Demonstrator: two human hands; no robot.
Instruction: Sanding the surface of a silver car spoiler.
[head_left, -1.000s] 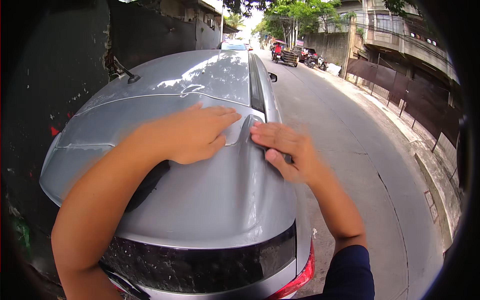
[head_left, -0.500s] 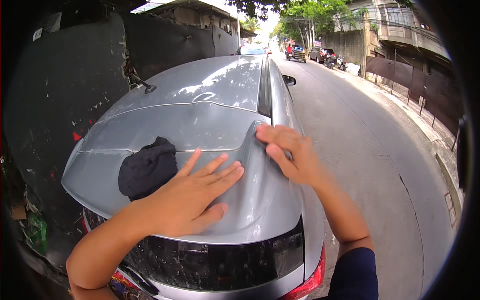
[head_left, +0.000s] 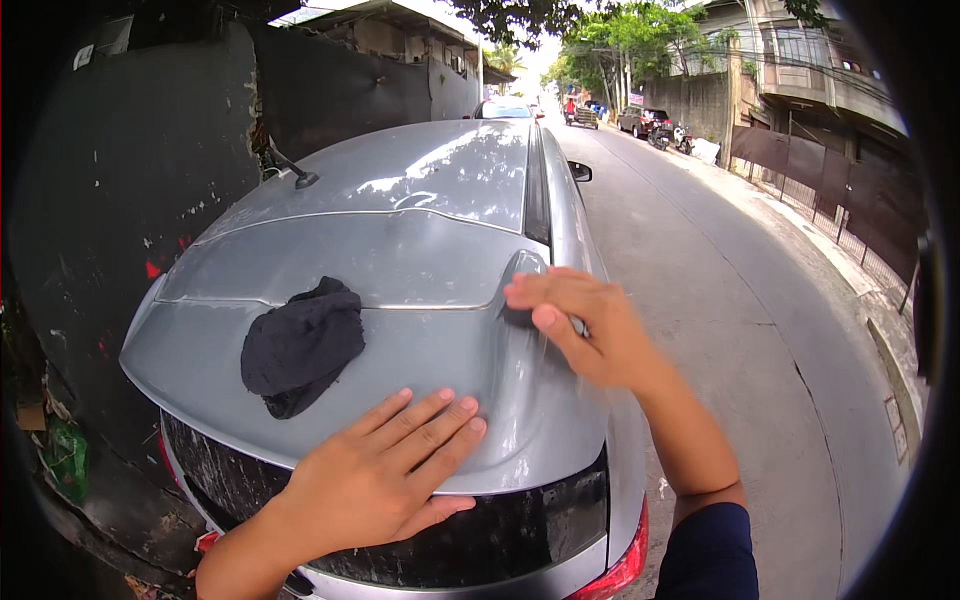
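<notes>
The rear of a silver car (head_left: 420,360) fills the middle of the view, with a raised spoiler corner (head_left: 515,370) on its right side. My left hand (head_left: 385,470) lies flat near the rear edge, fingers spread, holding nothing. On the spoiler's right shoulder, my right hand (head_left: 585,325) is bent over the surface, slightly smeared by motion. A dark patch shows beneath its fingers; what it is I cannot make out. A crumpled black cloth (head_left: 305,345) rests on the spoiler, left of centre and apart from both hands.
A dark wall (head_left: 130,200) runs close along the car's left side. An antenna (head_left: 300,175) rises from the roof, and a side mirror (head_left: 580,172) sticks out on the right. The road (head_left: 690,300) stretches ahead, with a parked dark vehicle (head_left: 643,121) and motorcycles farther off.
My left hand has slid down toward the rear edge, away from the cloth. My right hand has shifted slightly down along the spoiler shoulder. More of the cloth shows now.
</notes>
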